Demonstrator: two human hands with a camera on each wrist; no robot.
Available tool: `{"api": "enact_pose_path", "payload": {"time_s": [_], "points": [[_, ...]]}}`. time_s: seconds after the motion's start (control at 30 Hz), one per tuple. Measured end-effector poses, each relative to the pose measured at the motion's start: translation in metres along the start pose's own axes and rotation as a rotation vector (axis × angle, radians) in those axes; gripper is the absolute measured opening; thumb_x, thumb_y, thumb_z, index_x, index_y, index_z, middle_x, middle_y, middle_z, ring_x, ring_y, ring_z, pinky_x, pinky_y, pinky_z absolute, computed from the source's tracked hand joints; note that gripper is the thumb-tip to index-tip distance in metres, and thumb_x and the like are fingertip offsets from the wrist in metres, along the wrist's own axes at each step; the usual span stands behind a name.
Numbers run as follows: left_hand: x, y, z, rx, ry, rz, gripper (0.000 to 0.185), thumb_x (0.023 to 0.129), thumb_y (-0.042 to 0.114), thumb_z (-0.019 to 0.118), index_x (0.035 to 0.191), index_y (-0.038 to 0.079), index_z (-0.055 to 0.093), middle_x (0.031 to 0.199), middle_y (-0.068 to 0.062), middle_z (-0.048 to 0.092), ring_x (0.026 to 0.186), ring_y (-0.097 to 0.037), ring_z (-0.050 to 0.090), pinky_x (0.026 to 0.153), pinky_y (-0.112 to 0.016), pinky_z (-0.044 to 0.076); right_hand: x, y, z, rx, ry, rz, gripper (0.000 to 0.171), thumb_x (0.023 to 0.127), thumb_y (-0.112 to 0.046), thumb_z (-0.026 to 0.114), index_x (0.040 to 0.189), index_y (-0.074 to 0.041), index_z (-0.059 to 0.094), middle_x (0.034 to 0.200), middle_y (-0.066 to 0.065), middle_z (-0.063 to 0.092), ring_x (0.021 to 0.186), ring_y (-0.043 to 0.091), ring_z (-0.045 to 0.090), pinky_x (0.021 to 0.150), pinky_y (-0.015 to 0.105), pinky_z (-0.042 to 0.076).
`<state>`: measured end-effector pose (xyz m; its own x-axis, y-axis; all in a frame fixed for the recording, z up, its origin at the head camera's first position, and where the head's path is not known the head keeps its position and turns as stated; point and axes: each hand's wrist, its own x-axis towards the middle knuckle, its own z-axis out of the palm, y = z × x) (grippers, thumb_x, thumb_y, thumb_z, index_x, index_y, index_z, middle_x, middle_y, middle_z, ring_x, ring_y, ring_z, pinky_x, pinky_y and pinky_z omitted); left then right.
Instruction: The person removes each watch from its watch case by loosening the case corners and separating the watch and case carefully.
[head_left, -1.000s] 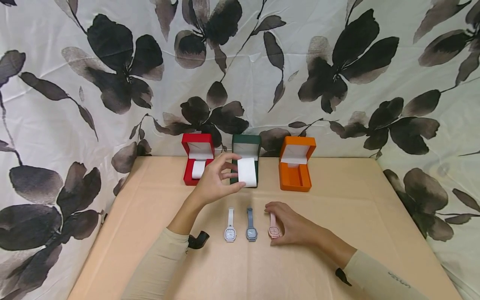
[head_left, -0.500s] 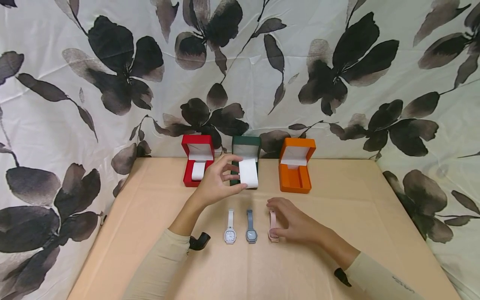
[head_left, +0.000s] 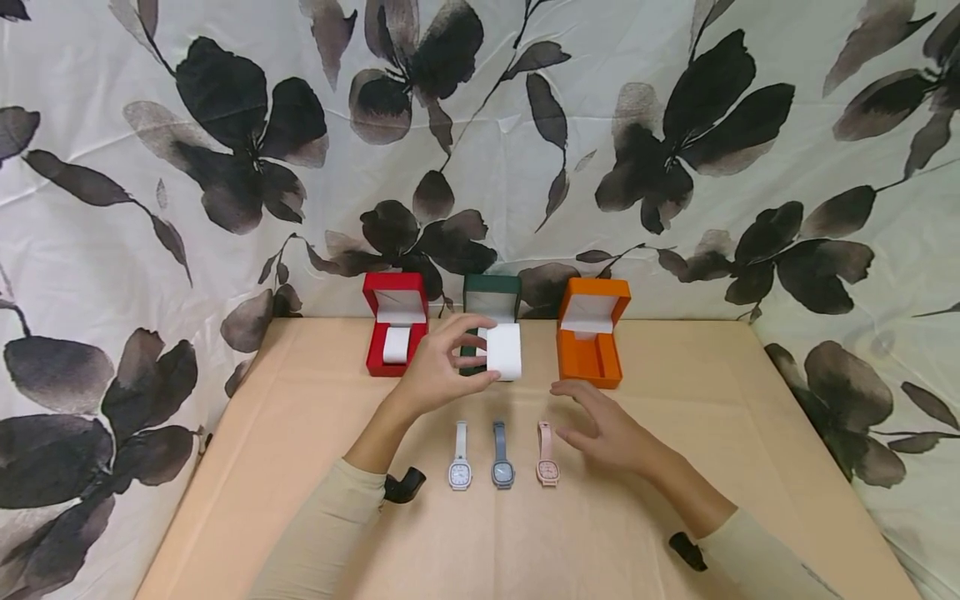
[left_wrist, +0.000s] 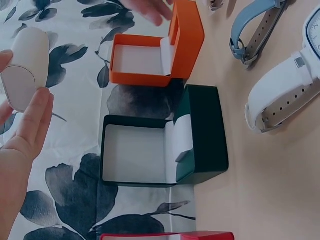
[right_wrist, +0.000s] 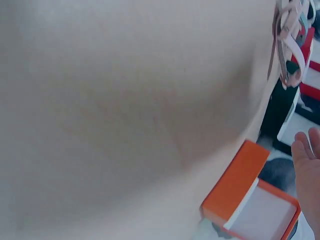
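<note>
My left hand [head_left: 442,367] pinches a white watch cushion [head_left: 504,351] [left_wrist: 26,67] just in front of the open green box [head_left: 491,312] [left_wrist: 165,137]. My right hand [head_left: 603,429] hovers open above the table, right of the pink watch [head_left: 547,454], touching nothing. A white watch [head_left: 460,457] [left_wrist: 285,87] and a grey-blue watch [head_left: 502,456] [left_wrist: 257,27] lie flat beside the pink one. The open red box [head_left: 395,327] holds a white cushion. The open orange box [head_left: 594,333] [left_wrist: 160,47] [right_wrist: 252,197] has none.
The three boxes stand in a row at the far edge of the tan table [head_left: 300,467], against a flower-print cloth backdrop [head_left: 225,167]. A small black object [head_left: 405,485] sits at my left wrist.
My right hand let go of the pink watch and rose toward the orange box, fingers spread. My left hand carried the white cushion slightly right and down.
</note>
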<state>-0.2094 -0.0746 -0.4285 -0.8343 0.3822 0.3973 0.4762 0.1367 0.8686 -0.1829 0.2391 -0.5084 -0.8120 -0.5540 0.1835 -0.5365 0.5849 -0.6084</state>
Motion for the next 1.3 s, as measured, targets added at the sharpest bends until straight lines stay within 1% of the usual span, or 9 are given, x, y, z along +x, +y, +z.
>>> {"api": "enact_pose_path", "payload": {"time_s": [0.33,0.53,0.63,0.8,0.87,0.97,1.07,1.17,1.3], "points": [[0.004,-0.004,0.012,-0.032,-0.025,-0.003,0.063,0.081,0.003,0.085,0.138,0.008,0.058,0.138,-0.008,0.056,0.113,-0.029,0.068,0.087,-0.035,0.062,-0.005,0.015,-0.020,0.025,0.112,0.020,0.055,0.092,-0.012,0.076,0.143,-0.009,0.053,0.142,0.012,0.059,0.129,0.037,0.057,0.106,0.061,0.049],[0.004,-0.007,0.019,-0.040,-0.037,-0.052,0.063,0.081,0.004,0.086,0.137,0.009,0.057,0.138,-0.007,0.056,0.113,-0.028,0.068,0.088,-0.034,0.062,-0.007,0.024,-0.031,-0.006,0.166,0.038,0.055,0.093,-0.012,0.075,0.143,-0.008,0.054,0.140,0.011,0.059,0.127,0.034,0.057,0.106,0.058,0.048],[0.005,-0.009,0.022,-0.057,-0.052,-0.071,0.063,0.081,0.004,0.086,0.137,0.009,0.057,0.138,-0.006,0.054,0.114,-0.028,0.067,0.089,-0.033,0.062,-0.008,0.029,-0.036,-0.001,0.190,0.046,0.053,0.094,-0.012,0.075,0.142,-0.006,0.054,0.139,0.012,0.059,0.124,0.034,0.058,0.110,0.038,0.050],[0.009,-0.011,0.027,-0.066,-0.063,-0.085,0.065,0.080,0.001,0.086,0.137,0.006,0.056,0.139,-0.010,0.051,0.116,-0.031,0.066,0.091,-0.046,0.061,-0.009,0.034,-0.043,-0.005,0.236,0.049,0.052,0.092,-0.009,0.076,0.140,-0.003,0.055,0.135,0.015,0.060,0.119,0.035,0.060,0.108,0.023,0.049],[0.012,-0.011,0.030,-0.056,-0.063,-0.091,0.066,0.079,0.002,0.086,0.137,0.006,0.055,0.138,-0.011,0.050,0.115,-0.031,0.066,0.090,-0.048,0.061,-0.008,0.037,-0.047,-0.014,0.259,0.047,0.051,0.091,-0.008,0.077,0.138,-0.003,0.056,0.133,0.015,0.061,0.117,0.035,0.061,0.107,0.024,0.051],[0.017,-0.012,0.033,-0.035,-0.062,-0.092,0.067,0.079,0.004,0.087,0.137,0.006,0.055,0.137,-0.011,0.051,0.113,-0.029,0.068,0.088,-0.043,0.063,-0.007,0.042,-0.052,-0.005,0.287,0.053,0.049,0.091,-0.008,0.077,0.136,-0.003,0.057,0.131,0.018,0.060,0.116,0.036,0.061,0.102,0.005,0.041],[0.022,-0.015,0.036,-0.013,-0.069,-0.097,0.067,0.079,0.006,0.088,0.137,0.008,0.054,0.135,-0.011,0.052,0.111,-0.027,0.069,0.086,-0.040,0.063,-0.006,0.047,-0.056,-0.003,0.304,0.077,0.046,0.092,-0.010,0.077,0.135,-0.003,0.058,0.131,0.019,0.059,0.114,0.037,0.061,0.100,0.001,0.037],[0.026,-0.019,0.040,0.005,-0.079,-0.104,0.066,0.079,0.007,0.088,0.136,0.009,0.054,0.134,-0.010,0.053,0.109,-0.026,0.070,0.086,-0.040,0.063,-0.005,0.052,-0.058,0.001,0.314,0.108,0.044,0.093,-0.012,0.076,0.133,-0.004,0.060,0.131,0.019,0.058,0.114,0.037,0.061,0.103,0.012,0.047],[0.033,-0.023,0.046,0.026,-0.094,-0.110,0.067,0.078,0.006,0.089,0.135,0.011,0.054,0.132,-0.010,0.053,0.109,-0.027,0.070,0.086,-0.041,0.063,-0.004,0.059,-0.060,0.031,0.303,0.146,0.041,0.095,-0.014,0.075,0.132,-0.005,0.061,0.133,0.019,0.056,0.116,0.037,0.061,0.105,0.049,0.053]]}}
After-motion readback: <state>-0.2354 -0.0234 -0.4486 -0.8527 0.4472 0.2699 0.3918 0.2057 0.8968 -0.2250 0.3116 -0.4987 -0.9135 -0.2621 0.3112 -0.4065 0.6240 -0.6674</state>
